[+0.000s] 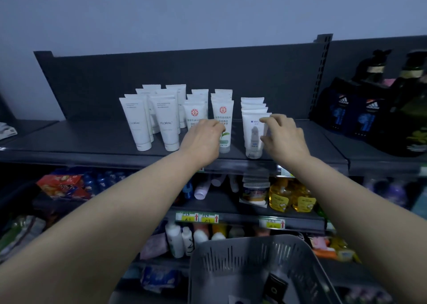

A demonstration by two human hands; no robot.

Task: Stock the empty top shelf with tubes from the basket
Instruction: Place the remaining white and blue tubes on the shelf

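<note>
Several white tubes stand cap-down in rows on the dark top shelf [92,139]. At the left are tall FLORAL tubes [166,125], in the middle tubes with a red emblem [223,116], at the right a row of shorter tubes [253,135]. My left hand [204,139] reaches between the two red-emblem rows, its fingers curled against the front tubes. My right hand [283,137] pinches the front tube of the right row between thumb and fingers. The grey slotted basket [245,257] sits below at the bottom, with a dark item inside it.
Dark bottles and boxed sets [369,116] fill the shelf section to the right. Lower shelves hold yellow oil bottles [288,197], snack bags [64,185] and white bottles [178,241]. A perforated upright [322,67] divides the shelf sections.
</note>
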